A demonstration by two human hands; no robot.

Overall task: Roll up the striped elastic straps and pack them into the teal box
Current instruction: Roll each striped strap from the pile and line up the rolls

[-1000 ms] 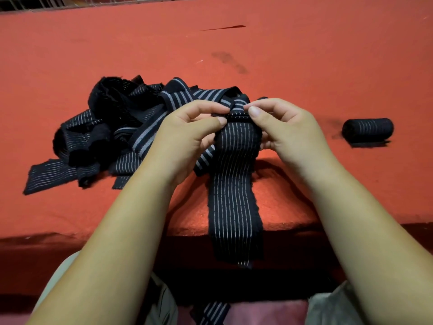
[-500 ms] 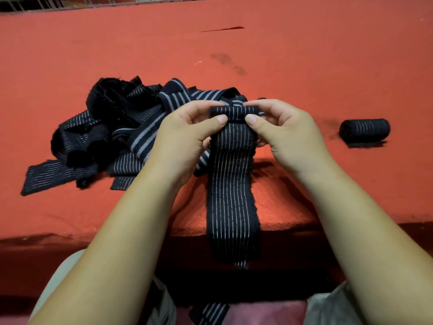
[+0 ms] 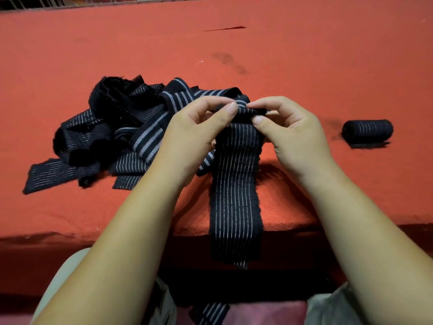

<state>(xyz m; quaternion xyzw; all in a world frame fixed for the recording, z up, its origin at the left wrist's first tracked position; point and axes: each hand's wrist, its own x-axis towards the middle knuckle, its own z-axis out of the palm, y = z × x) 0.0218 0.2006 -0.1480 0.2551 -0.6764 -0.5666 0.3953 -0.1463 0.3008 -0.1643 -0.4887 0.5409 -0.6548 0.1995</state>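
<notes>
A black elastic strap with thin white stripes (image 3: 235,184) runs from my fingers down over the table's front edge. Its top end is folded into a small roll. My left hand (image 3: 187,139) and my right hand (image 3: 293,137) both pinch that rolled end between thumb and fingers. A pile of loose striped straps (image 3: 112,127) lies on the red table to the left, behind my left hand. One finished black roll (image 3: 367,130) lies on its side at the right. The teal box is not in view.
The red felt-covered table (image 3: 304,55) stretches far back to a wire grid along the top edge. The table's front edge (image 3: 70,233) drops to shadow above my lap. Another striped strap end (image 3: 210,313) hangs between my knees.
Both hands have turned the strap's top end over, making a small roll at its tip. My hands rose slightly; the pile and finished roll stayed put.
</notes>
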